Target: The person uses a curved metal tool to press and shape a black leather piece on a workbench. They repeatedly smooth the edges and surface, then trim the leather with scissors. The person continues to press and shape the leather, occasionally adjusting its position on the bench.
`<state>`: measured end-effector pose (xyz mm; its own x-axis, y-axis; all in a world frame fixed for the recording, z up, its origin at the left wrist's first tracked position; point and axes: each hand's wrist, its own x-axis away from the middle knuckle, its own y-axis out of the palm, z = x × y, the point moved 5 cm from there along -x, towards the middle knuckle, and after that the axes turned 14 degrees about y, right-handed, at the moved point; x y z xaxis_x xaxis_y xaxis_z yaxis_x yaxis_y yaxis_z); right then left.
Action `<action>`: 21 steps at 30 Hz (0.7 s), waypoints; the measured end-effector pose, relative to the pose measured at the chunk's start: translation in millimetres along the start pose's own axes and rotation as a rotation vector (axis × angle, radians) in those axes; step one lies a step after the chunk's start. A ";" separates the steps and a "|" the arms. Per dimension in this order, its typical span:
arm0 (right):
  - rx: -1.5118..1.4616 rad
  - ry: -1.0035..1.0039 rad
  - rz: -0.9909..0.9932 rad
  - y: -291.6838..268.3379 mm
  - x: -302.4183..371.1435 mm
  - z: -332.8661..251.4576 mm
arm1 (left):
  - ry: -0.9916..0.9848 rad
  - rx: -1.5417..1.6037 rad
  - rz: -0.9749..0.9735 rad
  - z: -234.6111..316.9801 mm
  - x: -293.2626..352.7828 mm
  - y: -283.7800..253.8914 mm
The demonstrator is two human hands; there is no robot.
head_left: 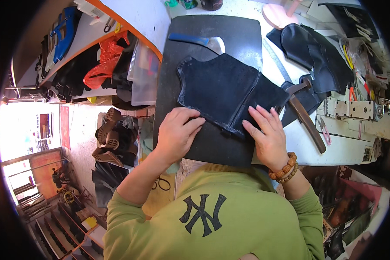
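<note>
A black leather piece point(221, 89) with a raised seam and a curved, folded edge lies on a dark cutting board point(195, 147) in front of me. My left hand point(177, 132) is at its near left edge, thumb and fingers pinched together on the rim. My right hand point(266, 136) rests on the near right part, fingers spread and flat over the leather. A beaded bracelet circles that wrist. Beyond the piece lies a blue-handled knife point(190, 39) with a wide, rounded blade.
To the right lie a hammer point(308, 125), a metal ruler point(276, 58), pink thread snips point(325, 132) and more black leather pieces point(312, 54). A sewing machine point(355, 110) stands at the far right. Shoe soles point(110, 130) are piled left, below an orange-edged shelf point(132, 21).
</note>
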<state>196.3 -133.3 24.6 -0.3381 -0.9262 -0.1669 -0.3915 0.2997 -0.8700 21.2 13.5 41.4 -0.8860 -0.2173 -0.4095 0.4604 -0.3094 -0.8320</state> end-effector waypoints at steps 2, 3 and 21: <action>-0.029 -0.017 0.046 -5.1 1.7 -3.4 | -0.073 0.021 0.061 2.5 -1.4 4.2; -0.038 0.006 0.047 -6.3 0.6 -4.8 | -0.068 0.053 0.099 6.2 -6.4 8.6; -0.112 0.047 0.051 6.3 -13.3 -31.7 | 0.163 0.282 -0.297 -14.5 -45.1 25.6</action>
<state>171.2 -111.8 36.0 -0.3988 -0.8981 -0.1852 -0.4653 0.3722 -0.8031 72.2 28.8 33.2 -0.9686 0.0612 -0.2409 0.1615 -0.5816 -0.7973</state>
